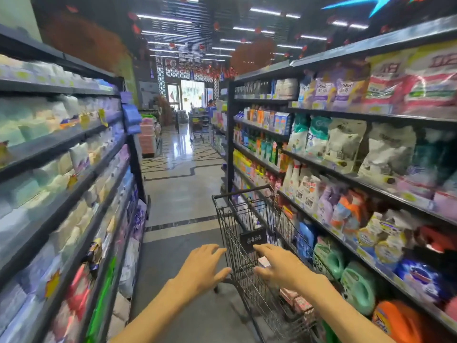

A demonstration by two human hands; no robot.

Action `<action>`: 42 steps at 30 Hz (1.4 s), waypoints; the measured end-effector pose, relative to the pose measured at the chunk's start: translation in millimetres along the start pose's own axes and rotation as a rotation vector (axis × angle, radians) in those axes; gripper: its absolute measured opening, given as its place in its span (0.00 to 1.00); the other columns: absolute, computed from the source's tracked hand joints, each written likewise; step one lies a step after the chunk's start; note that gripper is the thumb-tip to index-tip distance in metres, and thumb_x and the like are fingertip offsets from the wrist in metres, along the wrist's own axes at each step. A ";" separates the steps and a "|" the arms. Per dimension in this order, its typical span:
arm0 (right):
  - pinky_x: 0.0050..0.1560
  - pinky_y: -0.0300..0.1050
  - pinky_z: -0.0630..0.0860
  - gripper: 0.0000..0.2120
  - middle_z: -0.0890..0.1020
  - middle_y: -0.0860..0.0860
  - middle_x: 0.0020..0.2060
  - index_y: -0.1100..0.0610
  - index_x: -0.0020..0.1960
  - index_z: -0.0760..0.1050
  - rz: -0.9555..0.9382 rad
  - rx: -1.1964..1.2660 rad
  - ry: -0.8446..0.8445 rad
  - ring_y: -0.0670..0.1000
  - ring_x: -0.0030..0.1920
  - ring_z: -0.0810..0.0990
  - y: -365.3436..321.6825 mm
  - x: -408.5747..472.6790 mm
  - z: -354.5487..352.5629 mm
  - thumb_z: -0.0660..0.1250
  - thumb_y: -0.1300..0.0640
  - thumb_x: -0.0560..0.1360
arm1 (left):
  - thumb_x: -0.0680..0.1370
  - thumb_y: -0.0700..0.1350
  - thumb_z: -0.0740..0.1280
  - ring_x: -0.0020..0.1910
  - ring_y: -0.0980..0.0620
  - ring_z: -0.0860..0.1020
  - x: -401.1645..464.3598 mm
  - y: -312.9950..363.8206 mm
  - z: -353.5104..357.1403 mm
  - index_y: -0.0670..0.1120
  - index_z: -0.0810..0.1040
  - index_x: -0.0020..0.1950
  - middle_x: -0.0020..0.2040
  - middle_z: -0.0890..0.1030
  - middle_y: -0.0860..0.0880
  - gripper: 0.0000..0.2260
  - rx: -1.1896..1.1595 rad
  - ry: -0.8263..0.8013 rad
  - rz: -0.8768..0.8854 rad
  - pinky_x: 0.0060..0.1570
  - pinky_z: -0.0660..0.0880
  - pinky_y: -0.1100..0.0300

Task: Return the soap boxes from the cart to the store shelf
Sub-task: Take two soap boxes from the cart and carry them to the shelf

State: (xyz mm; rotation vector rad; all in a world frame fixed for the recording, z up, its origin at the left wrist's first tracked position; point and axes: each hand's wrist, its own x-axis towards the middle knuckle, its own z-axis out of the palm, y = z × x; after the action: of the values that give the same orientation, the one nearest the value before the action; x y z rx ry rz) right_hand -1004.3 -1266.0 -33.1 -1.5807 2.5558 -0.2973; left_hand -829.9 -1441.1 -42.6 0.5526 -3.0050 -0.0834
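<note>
Head view – pink-white soap boxes [294,299] in black wire cart [237,219]

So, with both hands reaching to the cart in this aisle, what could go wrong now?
1. The cart stands close beside the right shelf; a push may knock bottles.
2. Both hands, left and right, are open, gripping nothing, so the cart could roll.
3. The pink boxes lie low, awkward to reach.

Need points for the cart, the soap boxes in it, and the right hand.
cart [241,190]: head view, on the far top rim of the wire basket.
soap boxes [300,303]: head view, on the pink boxes in the basket.
right hand [280,264]: head view, back of hand.
</note>
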 end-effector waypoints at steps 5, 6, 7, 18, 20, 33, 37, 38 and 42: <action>0.68 0.50 0.69 0.32 0.67 0.48 0.75 0.49 0.79 0.57 0.093 0.025 0.028 0.50 0.72 0.69 71.2 92.6 0.8 0.62 0.41 0.79 | 0.82 0.64 0.57 0.76 0.47 0.65 129.1 -20.2 19.9 0.51 0.63 0.79 0.77 0.67 0.48 0.29 0.000 -0.025 0.093 0.74 0.64 0.50; 0.67 0.50 0.71 0.32 0.68 0.48 0.74 0.49 0.79 0.58 0.118 0.018 0.028 0.51 0.71 0.70 86.3 109.4 -1.4 0.62 0.40 0.79 | 0.82 0.64 0.57 0.75 0.47 0.66 157.1 -22.6 22.7 0.51 0.63 0.79 0.76 0.68 0.48 0.29 0.004 -0.037 0.111 0.73 0.65 0.50; 0.66 0.51 0.71 0.32 0.68 0.48 0.73 0.49 0.78 0.58 0.142 0.010 0.028 0.51 0.70 0.71 101.6 124.9 -3.8 0.62 0.40 0.79 | 0.82 0.64 0.58 0.74 0.46 0.67 184.9 -24.1 25.0 0.51 0.63 0.79 0.76 0.69 0.48 0.29 0.013 -0.052 0.137 0.72 0.66 0.50; 0.64 0.51 0.71 0.32 0.70 0.50 0.72 0.48 0.77 0.61 0.490 0.032 0.076 0.54 0.69 0.71 253.4 221.8 -27.5 0.63 0.38 0.77 | 0.80 0.68 0.50 0.75 0.46 0.65 441.1 12.3 61.6 0.53 0.61 0.79 0.76 0.67 0.49 0.32 -0.024 -0.153 0.504 0.72 0.64 0.50; 0.67 0.50 0.70 0.32 0.70 0.50 0.72 0.49 0.78 0.61 0.575 0.059 0.108 0.53 0.71 0.70 279.4 226.2 -24.9 0.64 0.40 0.77 | 0.75 0.73 0.43 0.73 0.47 0.67 481.6 31.0 75.5 0.52 0.61 0.79 0.75 0.68 0.49 0.39 -0.043 -0.154 0.600 0.71 0.64 0.51; 0.66 0.52 0.72 0.33 0.72 0.51 0.71 0.49 0.77 0.62 1.100 0.201 0.080 0.56 0.70 0.71 381.5 218.2 71.4 0.64 0.37 0.77 | 0.77 0.66 0.48 0.68 0.41 0.72 645.5 109.7 222.4 0.49 0.64 0.77 0.71 0.71 0.46 0.33 -0.042 -0.392 1.011 0.63 0.72 0.47; 0.63 0.54 0.74 0.33 0.74 0.52 0.69 0.50 0.76 0.64 1.203 0.262 0.004 0.57 0.68 0.73 390.7 213.1 137.0 0.66 0.37 0.76 | 0.78 0.60 0.55 0.67 0.38 0.73 653.8 104.9 293.3 0.48 0.64 0.78 0.70 0.73 0.42 0.30 -0.034 -0.579 1.004 0.63 0.73 0.48; 0.63 0.55 0.74 0.33 0.74 0.52 0.69 0.50 0.76 0.64 1.223 0.282 -0.018 0.57 0.68 0.73 391.9 213.5 153.0 0.65 0.37 0.76 | 0.79 0.59 0.56 0.68 0.38 0.73 654.7 101.9 313.1 0.47 0.63 0.78 0.71 0.73 0.41 0.30 -0.026 -0.621 1.000 0.64 0.72 0.48; 0.65 0.56 0.72 0.32 0.74 0.55 0.68 0.53 0.75 0.66 1.239 0.379 -0.133 0.59 0.67 0.73 408.3 219.8 217.6 0.63 0.37 0.77 | 0.83 0.55 0.60 0.68 0.38 0.72 652.5 86.7 391.2 0.47 0.62 0.77 0.73 0.69 0.42 0.25 -0.004 -0.752 0.952 0.62 0.74 0.46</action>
State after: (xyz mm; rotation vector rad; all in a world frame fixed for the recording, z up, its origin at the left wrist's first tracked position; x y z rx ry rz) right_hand -1413.4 -1307.5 -338.7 0.2072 2.5926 -0.4347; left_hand -1504.5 -1578.4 -377.8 -1.1825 -3.5485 -0.2705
